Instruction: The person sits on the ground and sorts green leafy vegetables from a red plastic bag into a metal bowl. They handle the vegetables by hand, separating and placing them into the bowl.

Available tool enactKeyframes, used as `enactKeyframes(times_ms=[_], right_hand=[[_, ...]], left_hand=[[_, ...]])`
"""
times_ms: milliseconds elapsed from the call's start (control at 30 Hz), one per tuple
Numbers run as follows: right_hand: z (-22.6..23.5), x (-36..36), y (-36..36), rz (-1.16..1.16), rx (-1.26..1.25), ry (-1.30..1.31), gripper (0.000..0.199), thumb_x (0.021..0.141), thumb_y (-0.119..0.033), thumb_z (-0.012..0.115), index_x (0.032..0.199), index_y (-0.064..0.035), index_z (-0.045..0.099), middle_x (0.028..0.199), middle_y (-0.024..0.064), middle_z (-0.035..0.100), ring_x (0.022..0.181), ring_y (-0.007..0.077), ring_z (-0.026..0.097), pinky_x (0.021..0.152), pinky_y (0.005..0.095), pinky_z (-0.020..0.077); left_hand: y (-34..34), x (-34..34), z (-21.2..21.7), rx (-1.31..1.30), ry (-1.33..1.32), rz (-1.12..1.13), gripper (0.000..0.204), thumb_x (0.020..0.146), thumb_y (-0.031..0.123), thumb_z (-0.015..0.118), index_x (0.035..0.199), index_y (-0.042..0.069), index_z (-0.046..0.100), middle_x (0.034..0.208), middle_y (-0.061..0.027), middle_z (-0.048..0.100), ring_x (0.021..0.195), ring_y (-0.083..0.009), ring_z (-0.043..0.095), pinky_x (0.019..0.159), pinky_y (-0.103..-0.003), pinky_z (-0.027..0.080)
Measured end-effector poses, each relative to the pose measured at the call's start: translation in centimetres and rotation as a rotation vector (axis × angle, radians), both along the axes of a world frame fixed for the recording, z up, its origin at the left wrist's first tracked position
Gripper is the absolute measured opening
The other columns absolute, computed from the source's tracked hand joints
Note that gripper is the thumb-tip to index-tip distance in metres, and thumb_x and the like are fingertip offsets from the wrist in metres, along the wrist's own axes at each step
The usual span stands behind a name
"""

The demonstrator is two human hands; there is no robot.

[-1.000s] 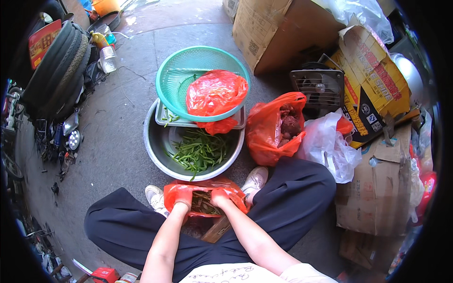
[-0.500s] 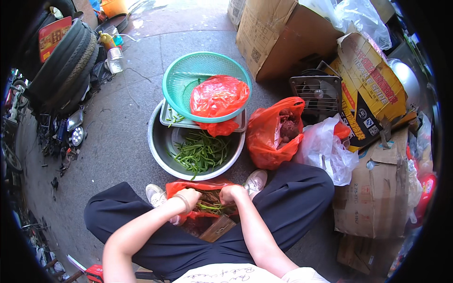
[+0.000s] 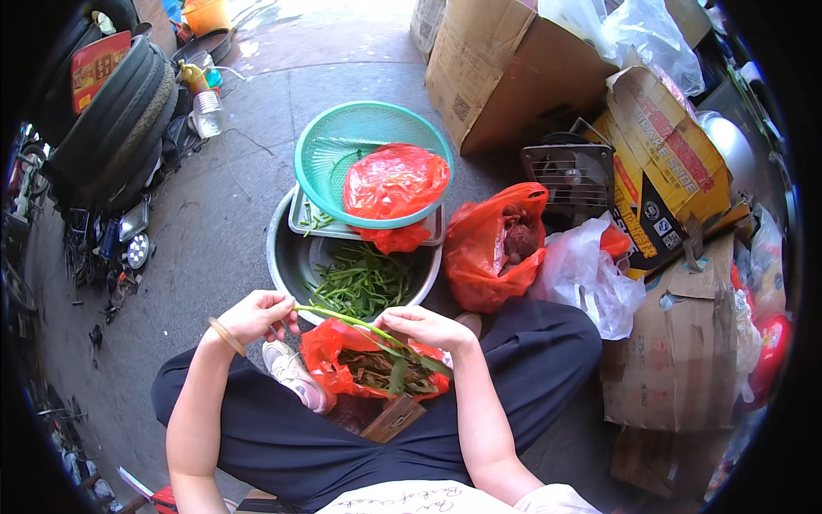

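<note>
The left hand pinches one end of a stalk and the right hand seems to pinch it midway, above the red bag, where a sharp pull could snap it and drop its leafy end inside.

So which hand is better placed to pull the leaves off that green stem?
Probably the right hand: it is beside the leaves on the green stem. The left hand pinches the other, bare end, farther from the leaves, so it could hold steady.
</note>
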State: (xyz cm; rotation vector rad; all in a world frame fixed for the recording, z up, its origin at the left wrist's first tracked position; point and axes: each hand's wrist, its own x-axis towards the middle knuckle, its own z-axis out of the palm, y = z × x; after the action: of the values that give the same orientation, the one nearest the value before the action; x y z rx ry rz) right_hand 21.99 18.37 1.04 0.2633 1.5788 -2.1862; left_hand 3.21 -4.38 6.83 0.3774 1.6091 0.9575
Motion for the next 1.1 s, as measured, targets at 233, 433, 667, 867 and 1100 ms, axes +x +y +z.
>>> enactKeyframes(times_ms=[233, 433, 667, 867, 1100], right_hand=[[0.3, -1.7, -1.2, -0.256, -0.116, -0.114, 0.021, 0.084, -0.026, 0.054, 0.088, -0.0062, 0.058, 0.078, -0.0018, 0.060, 0.061, 0.0037, 0.048, 0.056, 0.0176, 0.0395], [-1.7, -4.6, 0.1, -0.586, 0.084, -0.142, 0.018, 0.083, -0.022, 0.055, 0.089, -0.0048, 0.059, 0.074, -0.0007, 0.060, 0.061, 0.0029, 0.052, 0.056, 0.0158, 0.0418], [-3.8, -6.9, 1.2, -0.593, 0.009, -0.152, 0.022, 0.083, -0.024, 0.056, 0.096, -0.0071, 0.057, 0.075, -0.0018, 0.059, 0.062, 0.0029, 0.050, 0.053, 0.0145, 0.0371], [-3.1, -6.4, 1.3, -0.554, -0.353, -0.227, 0.023, 0.084, -0.014, 0.053, 0.106, -0.0089, 0.052, 0.083, -0.0011, 0.058, 0.074, 0.0065, 0.054, 0.068, 0.0238, 0.0450], [-4.1, -6.1, 1.2, -0.559, -0.627, -0.272, 0.021, 0.081, -0.012, 0.055, 0.102, -0.0085, 0.051, 0.096, 0.0054, 0.059, 0.088, 0.0155, 0.056, 0.080, 0.0304, 0.0451]], left_hand=[[0.2, -0.2, -0.2, 0.076, 0.100, 0.196, 0.030, 0.091, 0.030, 0.038, 0.073, 0.009, 0.048, 0.063, -0.0020, 0.057, 0.048, -0.0052, 0.049, 0.045, -0.017, 0.040], [-0.1, -1.6, 1.4, 0.176, 0.192, 0.297, 0.031, 0.091, 0.031, 0.039, 0.071, 0.010, 0.047, 0.062, -0.0023, 0.057, 0.047, -0.0051, 0.048, 0.045, -0.017, 0.040], [-1.8, -3.4, 2.9, 0.150, 0.374, 0.476, 0.031, 0.091, 0.029, 0.038, 0.070, 0.009, 0.047, 0.058, -0.0029, 0.056, 0.043, -0.0047, 0.046, 0.041, -0.017, 0.036], [-3.6, -4.8, 3.2, 0.104, 0.577, 0.608, 0.032, 0.091, 0.028, 0.037, 0.068, 0.008, 0.047, 0.056, -0.0015, 0.055, 0.041, -0.0038, 0.042, 0.039, -0.018, 0.033], [-3.5, -4.4, 5.0, -0.033, 0.835, 0.668, 0.036, 0.090, 0.028, 0.038, 0.066, 0.004, 0.049, 0.054, -0.0025, 0.054, 0.042, -0.0054, 0.044, 0.042, -0.022, 0.037]])
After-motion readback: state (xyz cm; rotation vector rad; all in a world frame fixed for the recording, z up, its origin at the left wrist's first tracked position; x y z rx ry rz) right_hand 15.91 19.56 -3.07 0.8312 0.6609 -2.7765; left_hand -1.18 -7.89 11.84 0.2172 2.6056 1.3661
